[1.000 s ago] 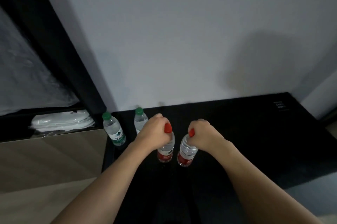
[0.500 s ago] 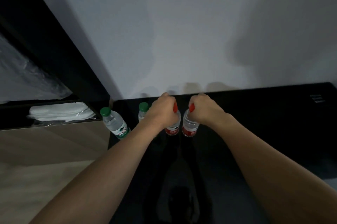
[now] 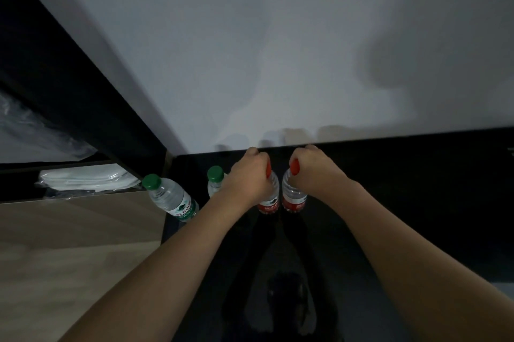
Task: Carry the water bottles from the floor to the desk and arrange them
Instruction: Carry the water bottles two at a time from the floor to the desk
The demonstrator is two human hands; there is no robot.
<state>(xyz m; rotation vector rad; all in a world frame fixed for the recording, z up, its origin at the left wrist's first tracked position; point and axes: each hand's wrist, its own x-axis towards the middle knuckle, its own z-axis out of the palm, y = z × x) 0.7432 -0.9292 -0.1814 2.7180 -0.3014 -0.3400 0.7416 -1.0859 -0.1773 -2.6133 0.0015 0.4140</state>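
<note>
Two clear water bottles with red caps and red labels stand side by side on the black desk (image 3: 403, 188), close to the wall. My left hand (image 3: 247, 177) grips the neck of the left red-capped bottle (image 3: 271, 200). My right hand (image 3: 314, 172) grips the neck of the right red-capped bottle (image 3: 293, 197). Two green-capped bottles stand to their left: one (image 3: 172, 198) at the desk's left edge, the other (image 3: 214, 181) partly hidden behind my left wrist.
A white wall rises right behind the desk. At the left a black frame slants down to a wooden ledge (image 3: 78, 219), with folded white cloth in plastic (image 3: 89, 179) on it. Pale wood floor shows at the lower left.
Both hands have moved the red-capped bottles away from me, towards the wall, and closer to each other. The green-capped bottles have stayed where they were.
</note>
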